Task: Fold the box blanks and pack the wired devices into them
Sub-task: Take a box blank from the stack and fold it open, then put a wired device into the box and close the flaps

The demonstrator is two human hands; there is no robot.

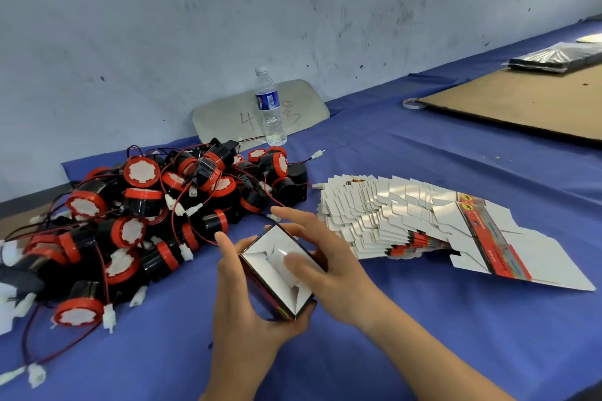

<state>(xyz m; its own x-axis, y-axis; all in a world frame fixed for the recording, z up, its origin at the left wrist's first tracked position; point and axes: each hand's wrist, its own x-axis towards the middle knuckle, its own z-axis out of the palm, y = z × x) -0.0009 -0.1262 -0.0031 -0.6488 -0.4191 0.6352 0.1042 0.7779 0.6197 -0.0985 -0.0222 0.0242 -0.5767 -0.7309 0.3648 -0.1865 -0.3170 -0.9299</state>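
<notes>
Your left hand cups the half-formed box above the desk's near edge, fingers wrapped around its side. Your right hand, fingers fairly straight, presses the white end flaps inward. Keep the walls square and push until the tabs lock before reaching for the pile of devices toward the left edge.

Glossy card box; matt blue cloth table.

Both forearms bare, no sleeves, rings or watch.

Handwritten red "4" on the grey board behind the bottle
</notes>
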